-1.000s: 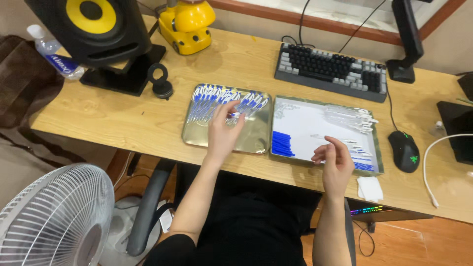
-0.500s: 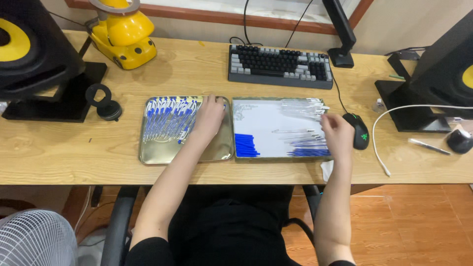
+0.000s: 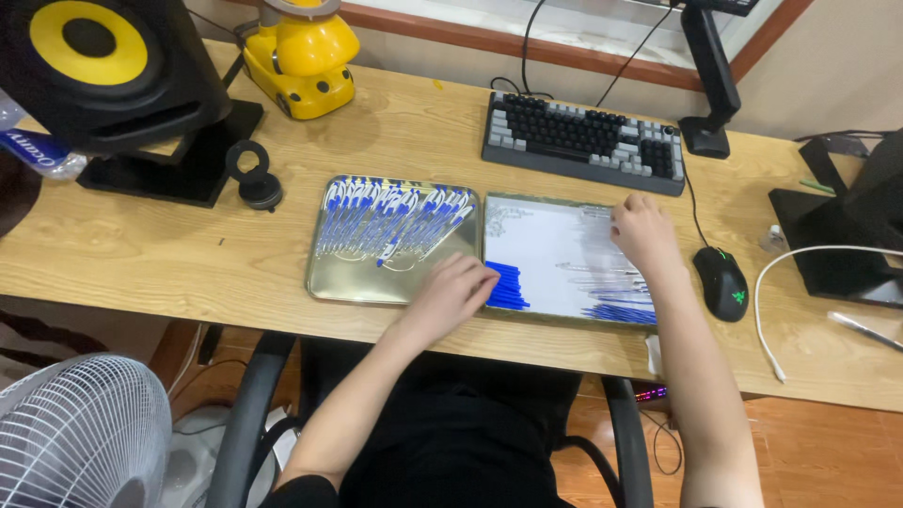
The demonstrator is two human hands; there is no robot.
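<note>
A metal tray (image 3: pixel 376 282) lies on the desk, with several capped blue pens (image 3: pixel 395 216) across its far half. To its right sits a second tray (image 3: pixel 550 240) with a white bottom. It holds a pile of blue caps (image 3: pixel 508 285) at its near left and clear pen bodies (image 3: pixel 616 292) at its near right. My left hand (image 3: pixel 454 293) rests where the two trays meet, its fingertips on the blue caps. My right hand (image 3: pixel 642 230) lies knuckles-up over the far right corner of the white tray. Both hands hide their fingertips.
A keyboard (image 3: pixel 583 141) lies behind the trays and a black mouse (image 3: pixel 722 282) to their right. At the back left are a black speaker (image 3: pixel 103 66), a yellow toy-like device (image 3: pixel 301 61) and a small black ring stand (image 3: pixel 254 174). A white cable (image 3: pixel 767 301) and a fan (image 3: pixel 85 433) are also in view.
My left hand has come off the pens in the left tray and back to the blue caps. My right hand moved from the tray's near edge to its far right corner. The view shifted.
</note>
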